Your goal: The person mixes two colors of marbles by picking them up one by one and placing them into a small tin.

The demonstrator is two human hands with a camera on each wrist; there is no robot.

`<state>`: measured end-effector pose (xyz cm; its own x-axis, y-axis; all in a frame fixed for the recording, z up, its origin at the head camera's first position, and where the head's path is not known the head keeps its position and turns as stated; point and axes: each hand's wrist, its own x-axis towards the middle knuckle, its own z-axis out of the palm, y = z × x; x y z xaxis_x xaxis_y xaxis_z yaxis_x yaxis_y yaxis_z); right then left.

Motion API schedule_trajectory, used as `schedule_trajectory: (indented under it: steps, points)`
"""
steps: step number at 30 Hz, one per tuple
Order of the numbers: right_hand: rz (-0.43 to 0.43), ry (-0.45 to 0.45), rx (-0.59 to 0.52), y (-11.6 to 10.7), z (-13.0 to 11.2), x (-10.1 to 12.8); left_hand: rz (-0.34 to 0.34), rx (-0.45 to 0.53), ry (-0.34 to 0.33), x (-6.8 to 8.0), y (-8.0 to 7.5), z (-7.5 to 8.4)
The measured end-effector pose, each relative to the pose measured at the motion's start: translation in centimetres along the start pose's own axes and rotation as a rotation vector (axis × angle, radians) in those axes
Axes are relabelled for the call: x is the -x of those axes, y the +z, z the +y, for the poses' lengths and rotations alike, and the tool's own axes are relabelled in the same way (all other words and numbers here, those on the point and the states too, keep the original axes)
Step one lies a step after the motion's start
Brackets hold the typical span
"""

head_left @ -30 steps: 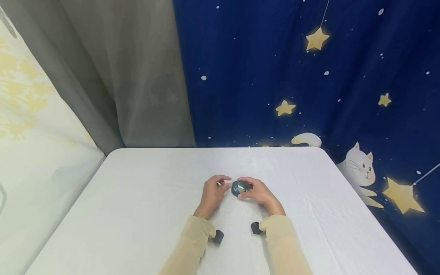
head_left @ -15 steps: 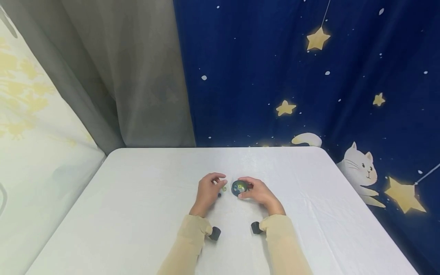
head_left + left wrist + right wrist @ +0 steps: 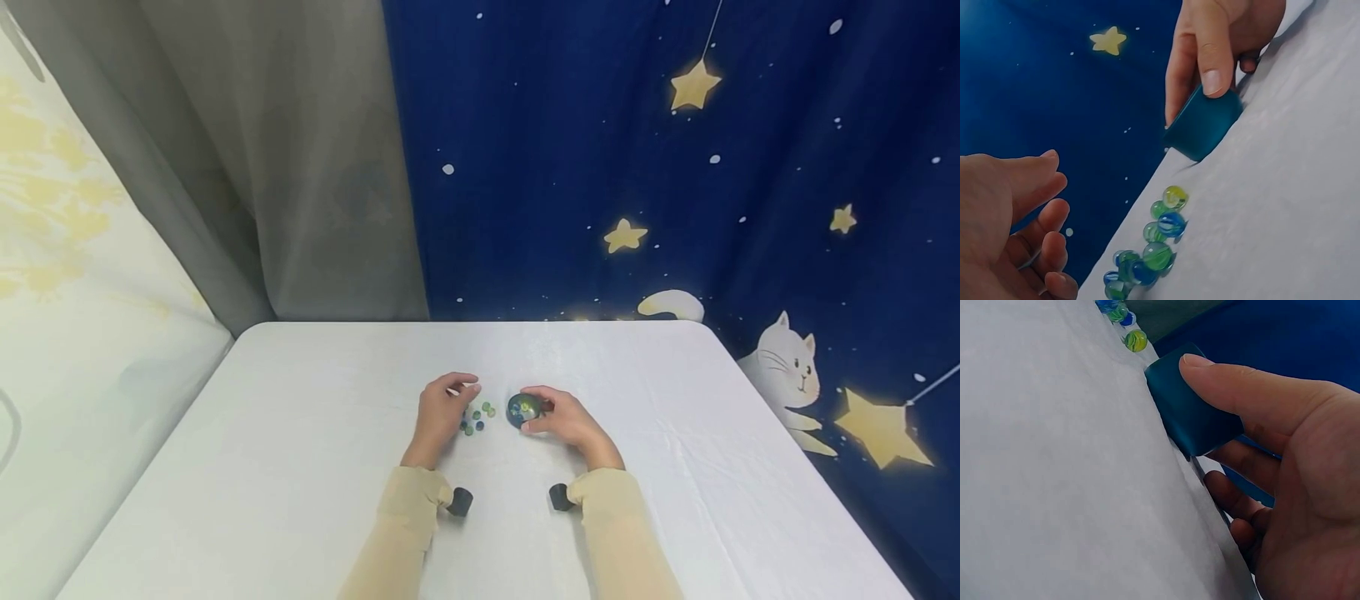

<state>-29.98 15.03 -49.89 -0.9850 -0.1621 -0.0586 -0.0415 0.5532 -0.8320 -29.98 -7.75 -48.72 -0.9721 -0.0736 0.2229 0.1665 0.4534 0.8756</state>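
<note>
A small dark teal bowl (image 3: 512, 422) stands on the white table, with marbles showing inside it in the head view. My right hand (image 3: 568, 419) grips its right side, thumb at the near wall and fingers at the far one. In the right wrist view, the thumb lies along the smooth teal bowl (image 3: 1175, 403). Left of it, several glass marbles (image 3: 1159, 256), green, blue and yellow-green, lie loose in a cluster. Just beyond that cluster my left hand (image 3: 438, 412) hovers with loosely bent fingers, holding nothing.
The white table (image 3: 300, 467) has a straight far edge and rounded corners. Behind it hang a grey curtain (image 3: 330, 183) and a blue one (image 3: 525, 183) with stars and a cat. Black wrist devices (image 3: 461, 502) stick out from the cuffs.
My left hand has moved left, away from the bowl, and the loose marbles have come into view on the table beside it. The right hand keeps its hold on the bowl.
</note>
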Motion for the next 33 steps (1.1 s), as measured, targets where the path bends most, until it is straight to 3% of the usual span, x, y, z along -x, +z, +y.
schedule_trajectory:
  steps: [12,21,33]
  points:
    - [-0.009,0.009,-0.023,-0.1,-0.1,-0.1,0.028,-0.011,-0.037,-0.3,-0.9,0.0]
    - [-0.012,0.017,-0.019,-0.2,-0.2,-0.1,0.030,-0.006,-0.100,-0.4,-1.5,-0.5]
    - [-0.002,0.009,-0.014,0.0,0.0,0.0,-0.001,-0.025,-0.162,-0.3,-1.8,-1.3]
